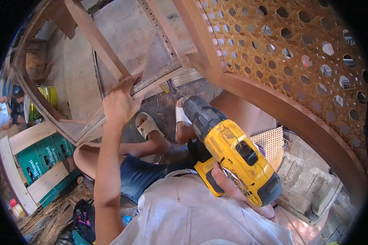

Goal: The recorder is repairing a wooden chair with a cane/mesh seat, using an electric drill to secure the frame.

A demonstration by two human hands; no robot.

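My right hand (229, 181) is wrapped round the grip of a yellow and black cordless drill (237, 151). The drill's chuck points up and left, towards the near corner of a wooden chair frame (157, 75). Its tip looks close to that rail, but I cannot tell whether they touch. My left hand (120, 104) is closed over the frame's near rail, where a wooden crossbar (98, 38) meets it. Small holes run along one bar of the frame. To the right rises a curved wooden rim with a woven cane panel (274, 53).
A green crate (45, 157) with wooden slats stands at the left, below a yellow can (49, 100). Loose straw-like strips (49, 216) lie at lower left. A worn box-like block (302, 175) and a cane scrap (270, 145) are at right. My sandalled feet are below the frame.
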